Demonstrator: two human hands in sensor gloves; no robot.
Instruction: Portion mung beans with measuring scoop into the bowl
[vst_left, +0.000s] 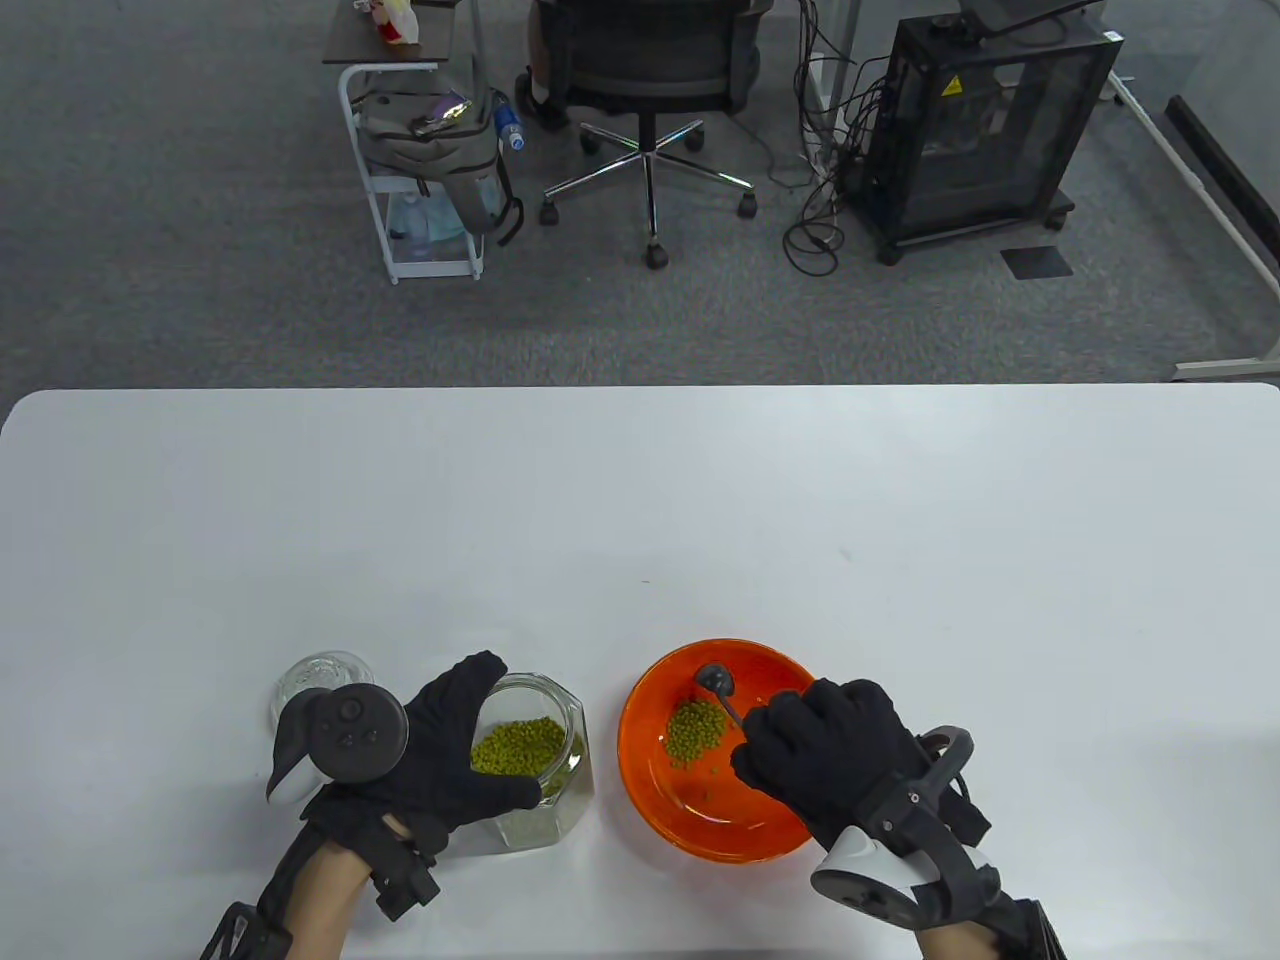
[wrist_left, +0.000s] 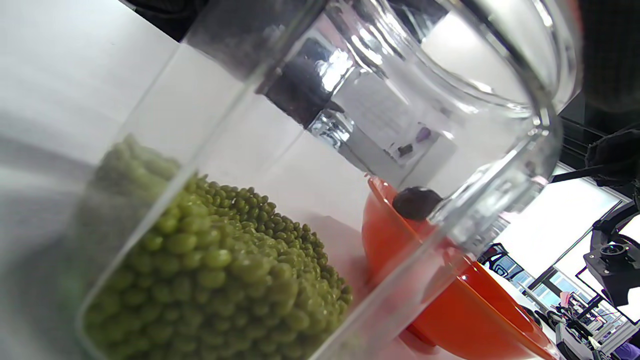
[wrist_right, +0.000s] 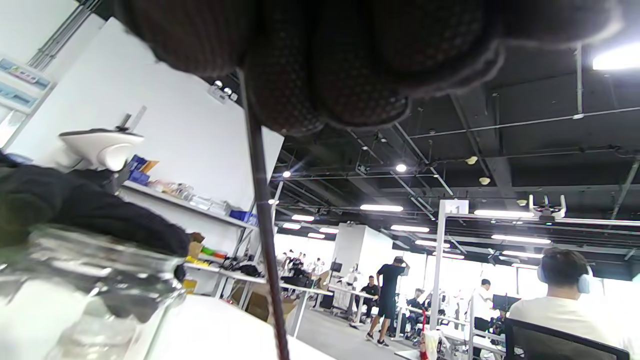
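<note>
A clear glass jar (vst_left: 535, 765) partly filled with green mung beans (vst_left: 518, 747) stands near the table's front edge, and my left hand (vst_left: 440, 745) grips it around its near side. The left wrist view shows the jar (wrist_left: 310, 165) and its beans (wrist_left: 225, 270) up close. To its right sits an orange bowl (vst_left: 650, 790) with a small heap of beans (vst_left: 696, 730). My right hand (vst_left: 825, 755) pinches the thin handle of a small metal measuring scoop (vst_left: 716, 681), whose head lies over the bowl's far side. The handle (wrist_right: 262, 210) runs down from my curled fingers (wrist_right: 320, 75).
The jar's glass lid (vst_left: 320, 680) lies on the white table (vst_left: 640, 520) just left of my left hand. Beyond the table's far edge stand an office chair (vst_left: 645, 80), a small white cart (vst_left: 420, 170) and a black cabinet (vst_left: 985, 120).
</note>
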